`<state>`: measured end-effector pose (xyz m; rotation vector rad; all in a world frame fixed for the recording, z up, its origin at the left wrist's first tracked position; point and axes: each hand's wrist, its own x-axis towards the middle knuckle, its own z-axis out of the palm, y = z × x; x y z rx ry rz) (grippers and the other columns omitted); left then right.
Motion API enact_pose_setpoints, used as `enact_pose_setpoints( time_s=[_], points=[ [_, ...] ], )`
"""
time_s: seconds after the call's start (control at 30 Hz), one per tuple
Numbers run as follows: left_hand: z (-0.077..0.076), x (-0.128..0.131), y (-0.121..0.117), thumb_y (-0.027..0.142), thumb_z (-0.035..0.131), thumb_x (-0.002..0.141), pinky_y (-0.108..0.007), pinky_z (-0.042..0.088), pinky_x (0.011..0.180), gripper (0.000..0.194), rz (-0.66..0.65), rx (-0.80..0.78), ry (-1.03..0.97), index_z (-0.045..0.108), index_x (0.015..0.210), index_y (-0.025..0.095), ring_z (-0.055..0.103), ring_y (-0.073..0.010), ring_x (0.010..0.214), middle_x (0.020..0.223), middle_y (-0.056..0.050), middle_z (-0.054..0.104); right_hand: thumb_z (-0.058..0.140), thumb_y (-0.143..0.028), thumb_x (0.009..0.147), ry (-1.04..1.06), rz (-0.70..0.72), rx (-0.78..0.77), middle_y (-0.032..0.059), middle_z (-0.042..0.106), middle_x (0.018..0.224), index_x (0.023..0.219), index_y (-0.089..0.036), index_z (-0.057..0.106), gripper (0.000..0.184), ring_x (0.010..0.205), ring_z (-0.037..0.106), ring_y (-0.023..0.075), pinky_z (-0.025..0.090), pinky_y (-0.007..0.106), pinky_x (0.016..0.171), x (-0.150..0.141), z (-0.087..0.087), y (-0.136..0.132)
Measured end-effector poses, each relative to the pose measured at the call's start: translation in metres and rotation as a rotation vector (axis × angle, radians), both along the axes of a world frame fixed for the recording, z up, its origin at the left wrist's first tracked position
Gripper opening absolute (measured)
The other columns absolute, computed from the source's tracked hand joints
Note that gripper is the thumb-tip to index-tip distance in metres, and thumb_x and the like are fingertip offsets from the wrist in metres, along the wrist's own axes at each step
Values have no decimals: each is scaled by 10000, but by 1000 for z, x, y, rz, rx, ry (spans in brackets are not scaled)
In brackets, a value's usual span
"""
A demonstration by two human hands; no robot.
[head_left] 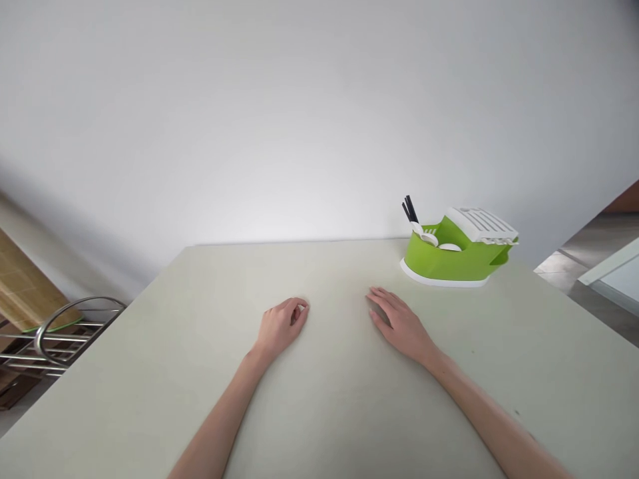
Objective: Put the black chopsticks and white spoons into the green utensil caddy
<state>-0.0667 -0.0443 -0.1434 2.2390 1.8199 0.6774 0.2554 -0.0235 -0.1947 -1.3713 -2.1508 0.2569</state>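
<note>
Both of my hands rest on a pale grey-green table (319,412). My left hand (280,326) lies near the middle with its fingers curled loosely inward, and nothing shows inside them. A little to the right, my right hand (399,324) lies flat, palm down, fingers stretched toward the far edge, holding nothing. Beyond the right hand, at the far right of the table, stands a green plastic holder (456,256) on a white base. It carries black sticks (410,209), white spoons (428,236) and a white slotted part (482,225).
A metal wire rack (60,336) with a round hoop stands off the table's left side, next to a wooden board (22,283). A white wall rises behind the table. Floor and a pale panel (612,276) show at the far right.
</note>
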Motion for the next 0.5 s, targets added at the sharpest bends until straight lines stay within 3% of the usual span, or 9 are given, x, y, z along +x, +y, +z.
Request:
enact_pose_setpoints(
  time_s=[0.27, 0.5],
  points=[
    [-1, -1, 2, 380, 481, 995, -294, 426, 660, 263, 13, -11, -53, 716, 1007, 262, 600, -162, 657, 797, 3, 710, 421, -422, 1072, 15, 3, 4, 59, 556, 1595, 1458, -278, 609, 453, 1509, 471, 271, 414, 546, 1233, 2, -1, 1],
    [2, -7, 6, 474, 502, 988, -283, 448, 654, 319, 46, -44, -286, 719, 993, 239, 565, -156, 658, 783, -2, 680, 403, -415, 1075, 9, 6, -19, 73, 549, 1601, 1464, -271, 602, 461, 1516, 461, 270, 400, 551, 1237, 1, 1, -1]
  ],
)
